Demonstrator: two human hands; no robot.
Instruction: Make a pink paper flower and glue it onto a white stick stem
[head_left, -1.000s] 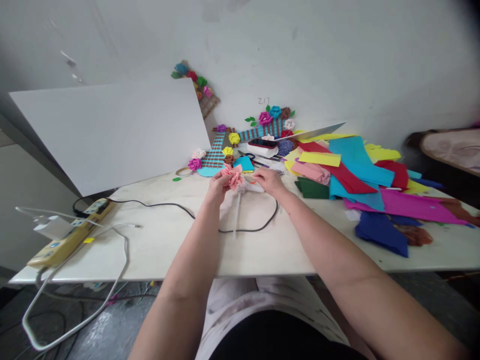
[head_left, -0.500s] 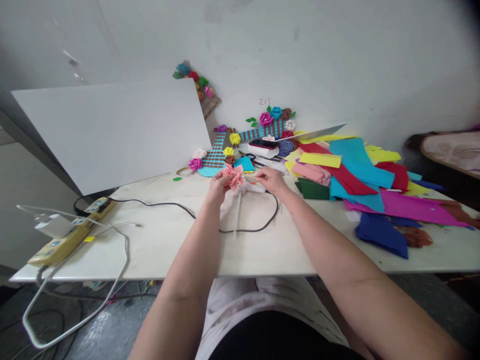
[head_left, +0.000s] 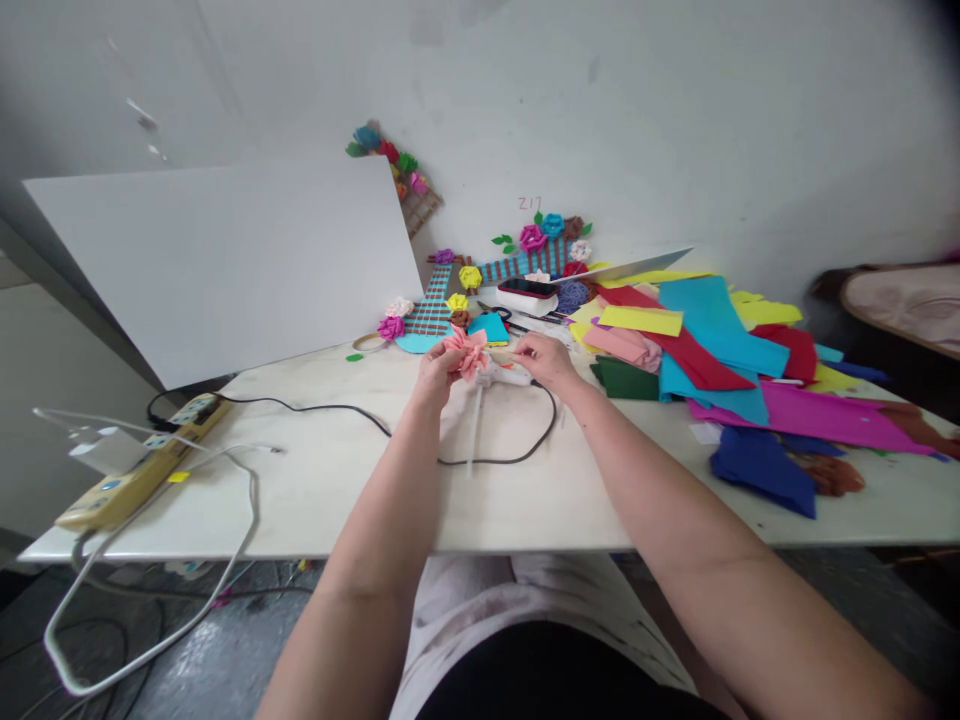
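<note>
A pink paper flower (head_left: 468, 352) is held between the fingers of my left hand (head_left: 440, 371), above the middle of the table. On its right, my right hand (head_left: 543, 358) pinches a small thin piece near the flower; what the piece is cannot be made out. A white glue gun (head_left: 510, 375) lies just under my hands, with a clear glue stick (head_left: 474, 425) pointing toward me and a black cord (head_left: 536, 445) looping from its right end.
Coloured paper sheets (head_left: 720, 340) are piled at the right. Decorated pieces with paper flowers (head_left: 431, 305) stand behind my hands, near a phone on a white box (head_left: 527, 296). At the left are a white board (head_left: 240, 270) and a power strip (head_left: 124, 495).
</note>
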